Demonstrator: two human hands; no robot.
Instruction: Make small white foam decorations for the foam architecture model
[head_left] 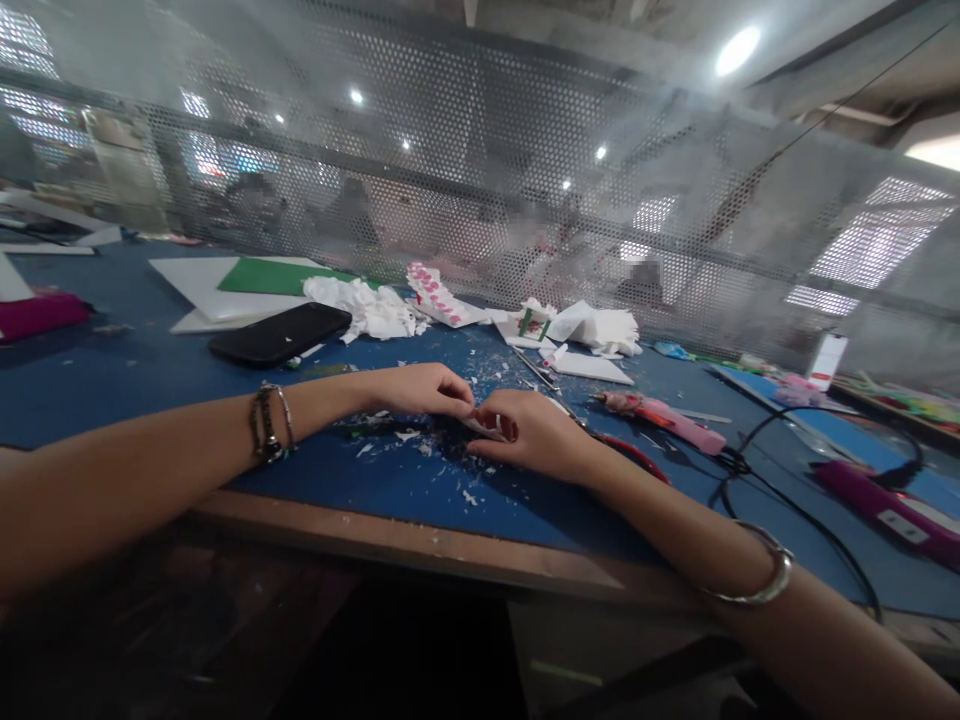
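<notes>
Over the blue tabletop (330,495), my two hands meet at a small white strip (487,430), which looks like paper or thin plastic. My right hand (529,435) curls around it, thumb and fingers closed on it. The fingertips of my left hand (424,390) are pinched together at the strip's left end. White scraps (409,436) lie scattered beneath both hands. Just beyond my right hand are a thin metal tool (534,368) and a tool with red handles (634,455), partly hidden by the hand and forearm.
A black phone (281,333) lies left of centre, near crumpled white tissue (367,305) and a green sheet (262,276). To the right are a pink corded tool (667,420), a black cable (814,520) and a magenta device (885,510). Behind stands a perforated metal screen (480,150).
</notes>
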